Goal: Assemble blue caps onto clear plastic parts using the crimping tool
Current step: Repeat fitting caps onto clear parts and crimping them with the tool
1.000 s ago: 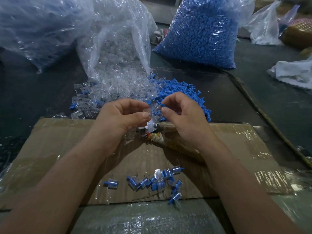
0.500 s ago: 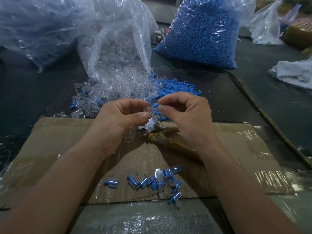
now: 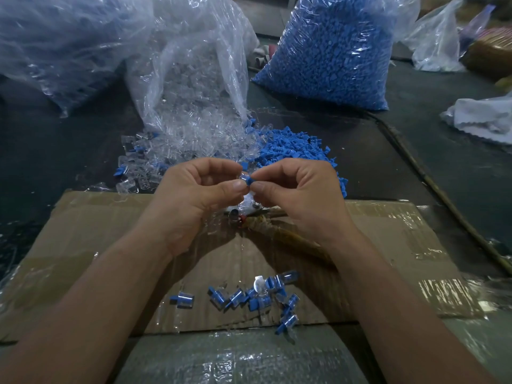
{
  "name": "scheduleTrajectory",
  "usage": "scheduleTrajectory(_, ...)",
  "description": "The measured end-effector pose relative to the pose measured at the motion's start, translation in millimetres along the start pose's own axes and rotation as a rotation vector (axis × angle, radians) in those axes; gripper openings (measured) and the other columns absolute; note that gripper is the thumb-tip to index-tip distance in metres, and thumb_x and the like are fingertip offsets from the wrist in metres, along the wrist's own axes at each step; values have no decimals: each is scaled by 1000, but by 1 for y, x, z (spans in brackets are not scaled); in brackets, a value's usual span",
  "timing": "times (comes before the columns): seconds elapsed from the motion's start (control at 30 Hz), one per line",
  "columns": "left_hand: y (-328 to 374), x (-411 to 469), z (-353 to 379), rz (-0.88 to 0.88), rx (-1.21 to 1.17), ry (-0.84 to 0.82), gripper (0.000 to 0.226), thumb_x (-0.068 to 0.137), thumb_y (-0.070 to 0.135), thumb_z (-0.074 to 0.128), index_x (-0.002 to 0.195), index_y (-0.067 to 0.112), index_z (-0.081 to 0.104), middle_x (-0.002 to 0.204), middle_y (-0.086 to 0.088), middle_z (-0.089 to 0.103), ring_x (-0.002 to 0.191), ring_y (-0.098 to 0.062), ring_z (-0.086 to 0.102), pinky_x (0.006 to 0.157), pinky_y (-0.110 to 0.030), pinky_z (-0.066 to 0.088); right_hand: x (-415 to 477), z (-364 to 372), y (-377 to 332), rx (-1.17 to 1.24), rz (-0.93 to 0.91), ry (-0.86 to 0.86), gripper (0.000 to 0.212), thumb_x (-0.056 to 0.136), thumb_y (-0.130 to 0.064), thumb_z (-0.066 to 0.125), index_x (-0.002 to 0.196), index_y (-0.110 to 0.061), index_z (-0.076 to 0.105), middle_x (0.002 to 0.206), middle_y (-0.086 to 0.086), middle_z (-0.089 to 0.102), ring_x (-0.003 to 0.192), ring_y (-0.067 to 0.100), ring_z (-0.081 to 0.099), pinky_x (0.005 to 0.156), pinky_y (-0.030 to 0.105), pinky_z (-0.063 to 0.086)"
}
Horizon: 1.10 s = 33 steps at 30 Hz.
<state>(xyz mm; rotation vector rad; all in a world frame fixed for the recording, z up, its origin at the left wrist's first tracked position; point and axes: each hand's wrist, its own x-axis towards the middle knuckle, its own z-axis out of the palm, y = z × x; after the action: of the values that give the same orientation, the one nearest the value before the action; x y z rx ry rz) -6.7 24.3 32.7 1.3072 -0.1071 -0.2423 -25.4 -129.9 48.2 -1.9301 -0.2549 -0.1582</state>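
My left hand (image 3: 194,200) pinches a clear plastic part (image 3: 243,178) between thumb and forefinger. My right hand (image 3: 299,195) pinches a blue cap (image 3: 249,180) that touches the clear part's end. Both hands hover above the crimping tool (image 3: 257,217), whose metal head and tape-wrapped handle lie on the cardboard (image 3: 110,231). Behind my hands lie a loose pile of clear parts (image 3: 177,151) and a loose pile of blue caps (image 3: 296,145). Several assembled pieces (image 3: 249,296) lie on the cardboard near me.
An open clear bag of clear parts (image 3: 191,79) stands behind the pile. A full bag of blue caps (image 3: 329,54) stands at the back right, another large bag (image 3: 61,42) at the back left. A white cloth (image 3: 482,117) lies at the right edge.
My right hand has lifted from the blue pile and moved left, bringing a blue cap up against the clear part in my left hand.
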Motion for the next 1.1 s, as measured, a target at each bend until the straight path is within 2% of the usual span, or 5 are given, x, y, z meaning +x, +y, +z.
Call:
scheduleTrajectory(0.3,-2,-1,-1,22,3,-32,29,53,10,68,82,8,64,70,-4,72,65,-10,68,58,-16,52,-3,1,-4,4,-8,21,17,75,-2,72,72,-17,64,67,-1,66,57,7,63,57,18,53)
scheduleTrajectory(0.63,-1,-1,-4,5,-7,-41,12,58,7,64,66,12,72,70,-8,70,61,-12,66,58,-17,53,2,0,2,-75,13,-12,33,70,-16,75,91,-36,60,90,-17,62,83,-2,62,74,15,52)
scheduleTrajectory(0.73,-2,-1,-3,1,-17,-35,12,58,6,63,63,13,71,65,-6,69,59,-12,66,56,-16,52,1,3,3,41,47,-75,36,74,-6,71,106,-21,64,94,-12,64,86,0,64,76,15,51)
scheduleTrajectory(0.83,-1,-2,-2,1,-13,-32,11,56,6,63,59,14,71,63,-5,67,58,-13,65,57,-18,53,-1,5,2,79,20,-78,32,74,-2,69,105,-7,67,88,-8,67,83,3,66,76,14,51)
scheduleTrajectory(1.1,1,-5,4,20,84,33,16,49,9,67,64,6,62,55,-7,66,50,-14,64,48,-19,53,-1,5,1,82,24,-107,23,73,-4,71,96,-7,68,84,-2,68,78,7,66,76,18,53)
